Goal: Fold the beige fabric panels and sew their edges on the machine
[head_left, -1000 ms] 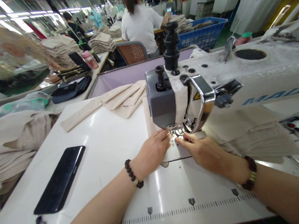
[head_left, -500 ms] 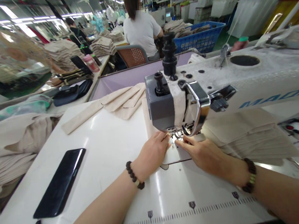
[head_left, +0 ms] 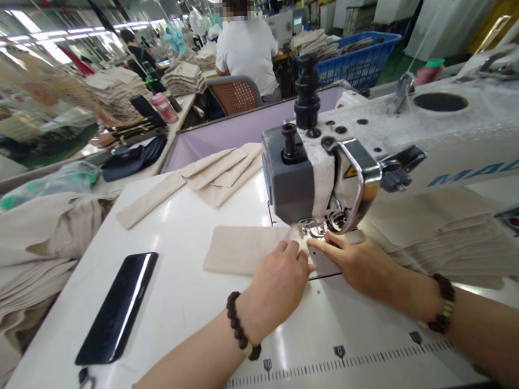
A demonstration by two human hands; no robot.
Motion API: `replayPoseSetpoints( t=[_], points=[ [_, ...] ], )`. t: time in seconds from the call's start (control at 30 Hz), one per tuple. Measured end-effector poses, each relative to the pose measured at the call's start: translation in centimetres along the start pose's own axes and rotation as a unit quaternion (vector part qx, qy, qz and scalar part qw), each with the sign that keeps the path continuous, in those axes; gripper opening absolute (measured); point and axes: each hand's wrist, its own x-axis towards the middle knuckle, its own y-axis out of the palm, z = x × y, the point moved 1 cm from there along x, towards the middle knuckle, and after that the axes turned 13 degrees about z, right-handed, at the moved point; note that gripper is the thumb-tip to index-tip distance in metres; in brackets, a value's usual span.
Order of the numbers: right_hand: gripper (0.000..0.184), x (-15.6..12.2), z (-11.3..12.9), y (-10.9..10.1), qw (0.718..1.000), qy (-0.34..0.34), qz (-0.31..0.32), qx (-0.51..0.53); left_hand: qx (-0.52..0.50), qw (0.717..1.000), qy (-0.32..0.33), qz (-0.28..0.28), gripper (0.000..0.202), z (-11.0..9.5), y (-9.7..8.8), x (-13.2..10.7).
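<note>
Swung round since the earlier frame, the beige fabric piece [head_left: 240, 249] is now lying crosswise on the white tabletop [head_left: 192, 320], left of the presser foot [head_left: 317, 228], rather than stretching away beside the machine head [head_left: 288, 175]; a different edge is probably facing the needle. The left hand [head_left: 282, 286], having dropped nearer the wearer, is curling its fingers over the fabric's right end; the right hand [head_left: 364, 270] is holding its fingers close together, pointing toward the foot. Whether either is pinching, I cannot tell.
</note>
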Motion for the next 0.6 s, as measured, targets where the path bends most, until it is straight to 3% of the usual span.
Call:
replayPoseSetpoints(
  t=[0.27, 0.47, 0.6],
  points=[
    [0.043, -0.1, -0.4, 0.1, 0.999, 0.013, 0.006, 0.035, -0.04, 0.993, 0.103, 0.03, 0.016, -0.3, 0.2, -0.9],
    [0.027, -0.6, -0.5, -0.1, 0.99, -0.102, 0.01, 0.094, -0.063, 0.988, 0.116, 0.075, 0.01, -0.3, -0.9, -1.5],
    [0.026, -0.8, -0.4, -0.1, 0.986, -0.129, 0.025, 0.104, -0.083, 0.989, 0.104, 0.065, 0.015, -0.2, -1.0, -1.5]
  ],
)
